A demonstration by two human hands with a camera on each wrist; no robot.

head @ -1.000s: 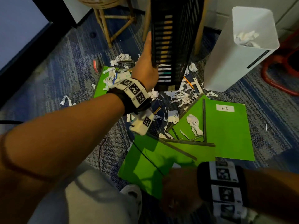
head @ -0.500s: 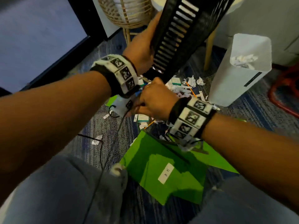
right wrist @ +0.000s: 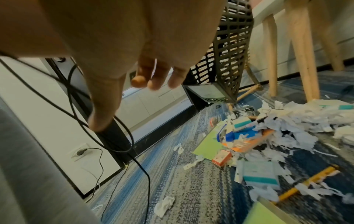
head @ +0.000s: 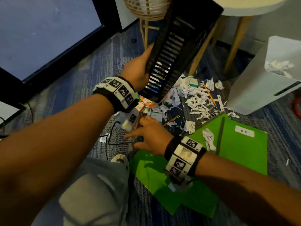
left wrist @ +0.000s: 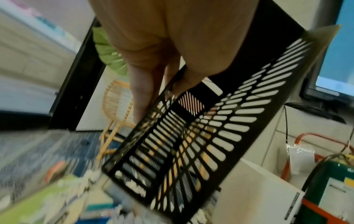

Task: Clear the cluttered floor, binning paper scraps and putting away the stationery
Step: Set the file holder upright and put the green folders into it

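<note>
My left hand (head: 136, 70) grips the edge of a black slotted basket (head: 177, 51), held tilted in the air above the mess. In the left wrist view my fingers (left wrist: 145, 94) pinch the basket (left wrist: 201, 136) wall. My right hand (head: 146, 136) hovers empty with its fingers spread below the left wrist, just above the carpet. Shredded paper scraps (head: 195, 101) lie heaped on the floor with pencils (head: 210, 93) and small boxes (right wrist: 222, 157) mixed in. Two green folders (head: 241, 147) lie near my right wrist. A white bin (head: 263, 75) with scraps inside stands at the right.
Wooden table legs (head: 234, 44) and a rattan stand (head: 146, 8) rise behind the pile. A black cable (head: 110, 136) trails over the carpet by my knee (head: 91, 193). A red frame (head: 297, 105) sits at the far right. A wall socket (right wrist: 78, 152) is at the left.
The basket has tipped further, its top leaning right. My right hand rose to the basket's lower end, then dropped away from it and now hangs open over the floor.
</note>
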